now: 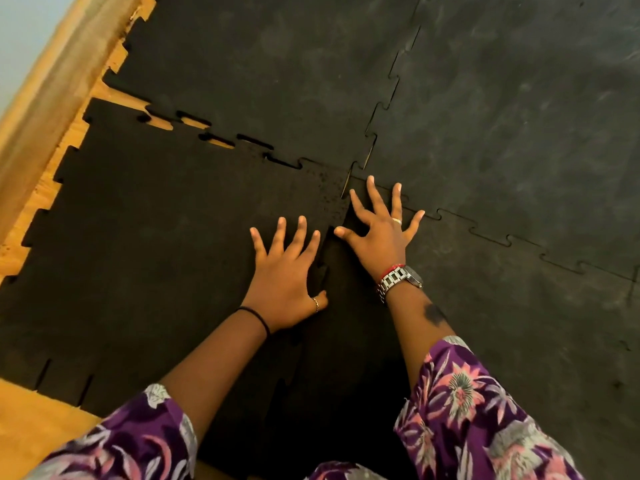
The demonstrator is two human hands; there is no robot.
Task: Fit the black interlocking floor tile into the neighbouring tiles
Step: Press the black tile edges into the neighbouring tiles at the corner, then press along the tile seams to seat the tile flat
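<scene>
floral sleeves (460,403) nearest the camera, both forearms reaching forward. left hand (287,271) spread flat, palm down on the loose black tile (145,244), close to its right edge. right hand (381,230) also spread flat, watch (401,277) on the wrist, fingers pressing the neighbour tile (485,341) beside the four-way junction. neither hand pinches anything.

the loose tile lies by the wall-side edge of the wood floor (31,420). near the junction its teeth look seated; further left along the far seam (221,138) gaps show bare wood, so not locked there.

judgement: dense rubber, heavy-ish, flexible, grippy, not fragile. won't slide easily. don't lift it; press flat-palmed on the teeth, working outward from the junction toward the baseboard (59,74).
</scene>
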